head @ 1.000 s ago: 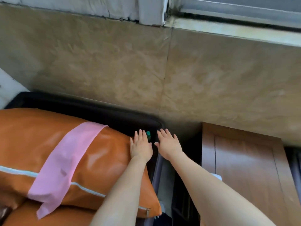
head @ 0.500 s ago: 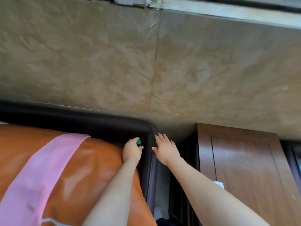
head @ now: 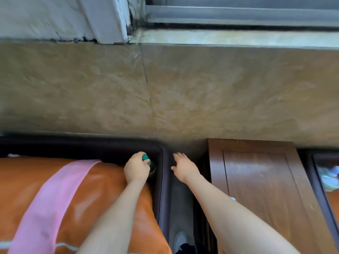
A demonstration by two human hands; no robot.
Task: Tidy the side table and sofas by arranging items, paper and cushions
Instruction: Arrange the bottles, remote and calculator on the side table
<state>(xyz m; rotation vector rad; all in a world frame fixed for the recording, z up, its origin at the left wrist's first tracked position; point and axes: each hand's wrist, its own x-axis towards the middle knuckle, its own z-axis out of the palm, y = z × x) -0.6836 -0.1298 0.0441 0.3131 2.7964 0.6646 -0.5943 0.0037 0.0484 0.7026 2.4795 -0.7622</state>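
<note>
Your left hand (head: 136, 168) curls its grip round a green-capped bottle (head: 147, 160) wedged in the sofa corner (head: 161, 151), mid-frame; your right hand (head: 183, 167) hovers, fingers loose, holding nothing. The orange cushion (head: 91, 189) and side table (head: 256, 180) look unfinished.

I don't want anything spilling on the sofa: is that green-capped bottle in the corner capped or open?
Capped: the green cap sits on the bottle, with the left hand gripping it. Whether it is screwed tight cannot be told.

Worn on the head, looking steeply down and forward over both arms, close above left hand (head: 136, 168) and right hand (head: 184, 166), facing the wall (head: 201, 85) beyond.
</note>
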